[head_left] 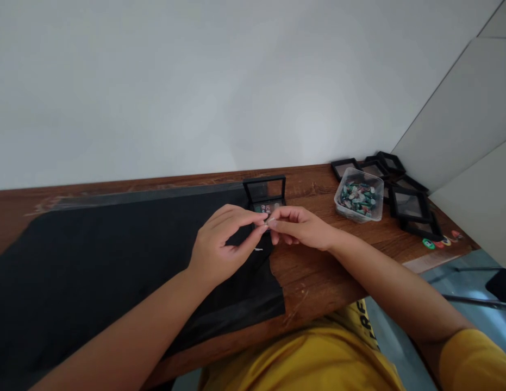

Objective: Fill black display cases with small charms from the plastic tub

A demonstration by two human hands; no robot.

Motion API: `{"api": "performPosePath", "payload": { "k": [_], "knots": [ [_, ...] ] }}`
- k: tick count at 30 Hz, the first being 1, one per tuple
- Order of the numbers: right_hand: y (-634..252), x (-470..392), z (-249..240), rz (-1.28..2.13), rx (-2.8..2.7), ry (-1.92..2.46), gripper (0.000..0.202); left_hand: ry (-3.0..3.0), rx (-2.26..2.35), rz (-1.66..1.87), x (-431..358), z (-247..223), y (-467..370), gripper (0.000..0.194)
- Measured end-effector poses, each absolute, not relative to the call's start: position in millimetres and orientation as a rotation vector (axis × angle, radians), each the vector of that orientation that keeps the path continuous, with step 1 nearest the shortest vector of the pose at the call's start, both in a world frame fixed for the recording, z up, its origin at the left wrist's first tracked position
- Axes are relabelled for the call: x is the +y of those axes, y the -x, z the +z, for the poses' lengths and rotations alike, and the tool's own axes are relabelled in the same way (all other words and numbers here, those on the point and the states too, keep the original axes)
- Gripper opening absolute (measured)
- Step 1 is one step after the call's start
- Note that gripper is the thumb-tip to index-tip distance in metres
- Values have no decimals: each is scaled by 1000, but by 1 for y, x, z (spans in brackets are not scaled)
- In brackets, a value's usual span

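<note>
I see my left hand (220, 244) and my right hand (301, 227) meeting at the centre of the frame, fingertips pinched together on one small pale piece (271, 221); it is too small for me to say what it is. Both grips are closed on it from either side, just above the near edge of a small black case (266, 196) that stands open, its clear-windowed lid upright at the back. In the case's tray I can make out a few little coloured bits, partly hidden behind my fingers. The case sits at the far edge of a black cloth (93, 271) that covers the left part of the wooden tabletop (318, 271). At the right of the frame, well apart from my hands, a clear plastic tub (360, 195) holds a heap of small green, red and white pieces. Behind and beside the tub lie several more black framed cases (407, 203), closed or flat, in a loose scatter. A few small coloured tags (439, 243) lie at the tabletop's right edge.
</note>
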State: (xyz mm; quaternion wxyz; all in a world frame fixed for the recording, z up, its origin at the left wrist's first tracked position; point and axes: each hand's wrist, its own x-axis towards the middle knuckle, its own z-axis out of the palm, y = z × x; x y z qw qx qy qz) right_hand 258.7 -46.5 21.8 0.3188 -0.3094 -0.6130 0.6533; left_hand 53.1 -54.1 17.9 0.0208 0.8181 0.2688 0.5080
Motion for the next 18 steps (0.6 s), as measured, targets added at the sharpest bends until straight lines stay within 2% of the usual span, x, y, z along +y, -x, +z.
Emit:
{"api": "performPosePath", "payload": {
  "k": [10, 18],
  "knots": [
    [-256, -48, 21, 1686, -1691, 867, 36, -2531, 882, 1307, -52, 9, -51, 26],
    [-255, -48, 21, 1653, -1714, 897, 33, -2474, 901, 1233, -50, 4, -50, 29]
  ]
}}
